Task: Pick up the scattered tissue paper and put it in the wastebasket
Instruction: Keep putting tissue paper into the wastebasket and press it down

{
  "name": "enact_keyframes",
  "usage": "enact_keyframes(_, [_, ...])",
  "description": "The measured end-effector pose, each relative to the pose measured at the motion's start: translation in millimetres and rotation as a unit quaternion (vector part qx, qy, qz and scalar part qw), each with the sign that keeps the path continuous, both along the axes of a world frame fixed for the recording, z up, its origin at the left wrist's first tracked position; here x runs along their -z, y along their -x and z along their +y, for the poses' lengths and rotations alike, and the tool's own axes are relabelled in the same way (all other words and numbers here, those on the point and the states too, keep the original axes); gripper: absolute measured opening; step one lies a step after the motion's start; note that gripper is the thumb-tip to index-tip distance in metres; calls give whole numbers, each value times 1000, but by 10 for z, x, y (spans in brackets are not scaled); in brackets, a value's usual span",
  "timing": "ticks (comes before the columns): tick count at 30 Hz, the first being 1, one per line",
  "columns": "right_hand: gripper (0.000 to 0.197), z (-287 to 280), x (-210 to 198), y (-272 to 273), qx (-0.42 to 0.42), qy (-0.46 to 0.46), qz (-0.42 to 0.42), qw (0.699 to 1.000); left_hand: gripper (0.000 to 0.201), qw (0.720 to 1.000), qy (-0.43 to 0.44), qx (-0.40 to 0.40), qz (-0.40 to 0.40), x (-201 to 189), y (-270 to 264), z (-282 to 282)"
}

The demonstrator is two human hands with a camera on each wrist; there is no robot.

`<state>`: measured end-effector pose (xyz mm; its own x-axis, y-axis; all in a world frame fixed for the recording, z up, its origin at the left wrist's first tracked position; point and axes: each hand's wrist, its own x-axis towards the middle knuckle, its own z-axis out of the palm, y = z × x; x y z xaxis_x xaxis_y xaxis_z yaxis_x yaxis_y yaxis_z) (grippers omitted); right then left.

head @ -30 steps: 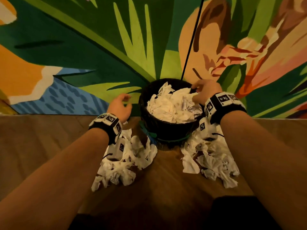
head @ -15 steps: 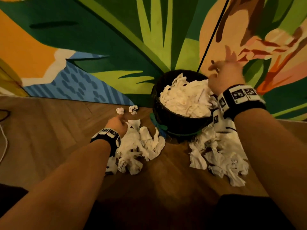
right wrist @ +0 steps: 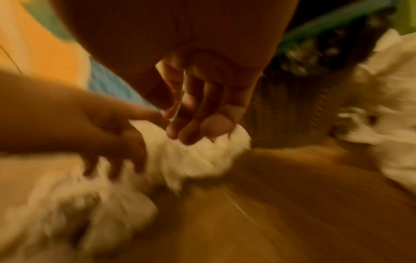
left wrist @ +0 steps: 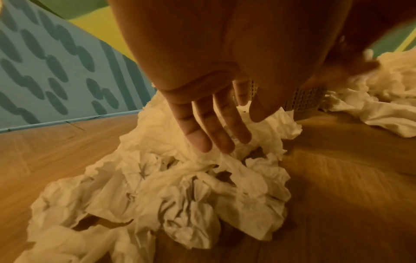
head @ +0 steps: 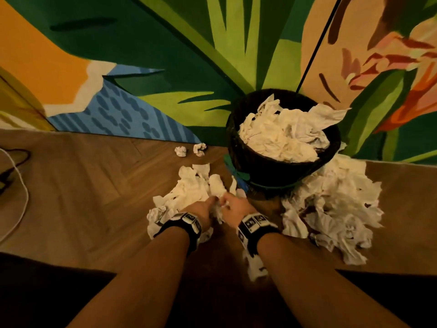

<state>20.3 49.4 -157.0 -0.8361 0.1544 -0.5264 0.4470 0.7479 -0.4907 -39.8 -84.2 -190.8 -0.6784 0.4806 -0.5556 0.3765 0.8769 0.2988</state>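
A dark woven wastebasket [head: 238, 147] stands against the painted wall, heaped with white tissue [head: 281, 136]. Crumpled tissue lies in one pile [head: 189, 192] left of the basket and another pile [head: 335, 204] to its right. Both hands meet at the near edge of the left pile. My left hand [head: 204, 209] lies on that pile [left wrist: 180, 186] with its fingers [left wrist: 216, 135] straight, gripping nothing. My right hand [head: 234, 207] comes down beside it, its bent fingertips [right wrist: 186, 131] touching the tissue [right wrist: 202, 156]. Blur hides whether they pinch it.
Two small tissue balls [head: 181, 151] [head: 199, 149] lie by the wall, left of the basket. One stray tissue [head: 256, 268] sits under my right forearm. A white cable [head: 22, 209] loops on the wooden floor [head: 82, 185] at far left.
My right hand has left the basket rim and dropped to the left pile beside my left hand. My left hand slid to the pile's near edge. The view has tilted down.
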Motion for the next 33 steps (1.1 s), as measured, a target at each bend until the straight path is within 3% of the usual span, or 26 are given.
enact_keyframes(3, [55, 222, 426, -230, -18, -16, -79, 997, 63, 999, 23, -6, -25, 86, 31, -7])
enact_keyframes(5, [65, 299, 532, -254, -33, -17, -88, 995, 58, 999, 31, -6, -28, 112, 69, 0])
enact_keyframes(11, [42, 296, 461, -74, -94, -61, -83, 990, 24, 999, -38, -10, 29, 97, 141, 23])
enact_keyframes(14, [28, 316, 433, -52, -96, -113, -74, 986, 25, 986, -137, -87, 39, 53, 102, -12])
enact_keyframes(17, [19, 324, 445, -120, -93, -137, -79, 983, 40, 960, -199, -193, 41, -1, 148, -99])
enact_keyframes(23, [13, 341, 476, -248, -8, -57, -78, 995, 34, 911, -259, -319, 24, 10, 223, -345])
enact_keyframes(25, [6, 383, 463, -292, 21, -56, -50, 997, 30, 924, -244, -284, 77, 43, 215, -406])
enact_keyframes(26, [12, 410, 474, -315, 30, -57, -42, 997, 25, 936, -226, -252, 95, 61, 201, -435])
enact_keyframes(30, [26, 450, 496, -362, 24, -45, -41, 998, 8, 996, -68, -58, 23, 102, 76, -445])
enact_keyframes(33, [50, 395, 525, -365, -31, -84, -93, 992, 38, 998, 0, -14, -57, 153, -20, -362])
